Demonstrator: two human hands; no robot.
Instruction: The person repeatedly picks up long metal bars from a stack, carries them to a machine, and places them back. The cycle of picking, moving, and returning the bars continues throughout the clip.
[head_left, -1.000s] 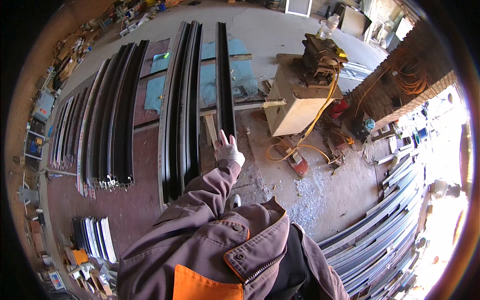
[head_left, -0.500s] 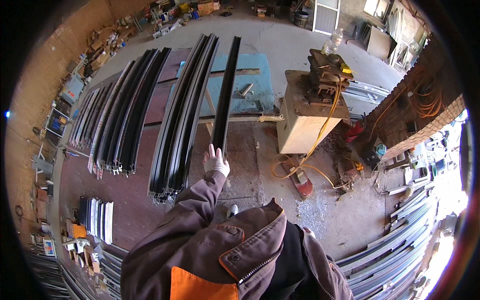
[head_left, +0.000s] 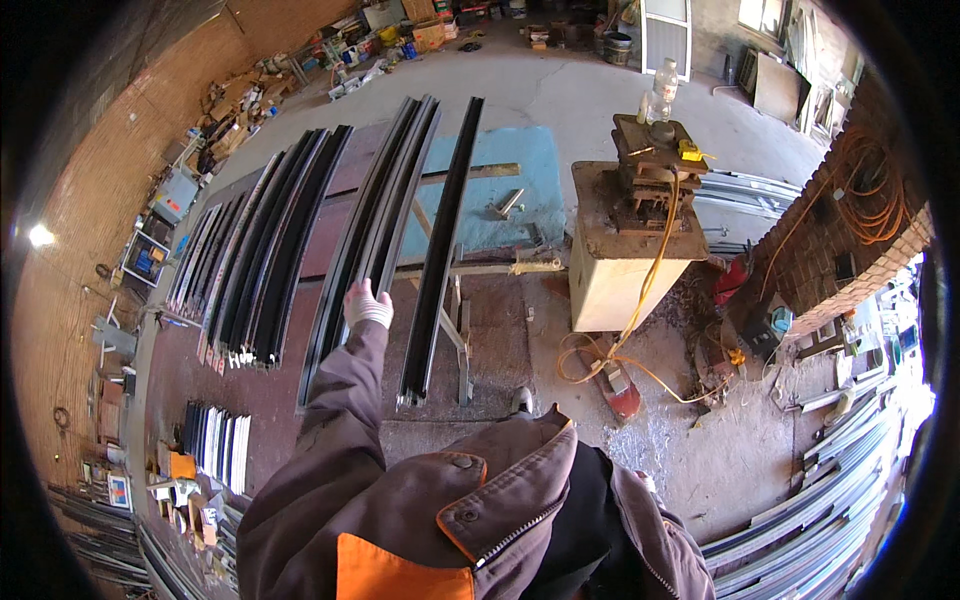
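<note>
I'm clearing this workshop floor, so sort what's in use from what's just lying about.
In use:
- left hand in a white glove
- bundle of long dark metal channels it rests on
- single dark channel alongside

Lying about:
- yellow cable
- clear plastic bottle
- grey bolt

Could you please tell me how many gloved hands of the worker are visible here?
1: the left hand, in a white glove, rests on the dark metal profiles. The right hand is out of view.
</note>
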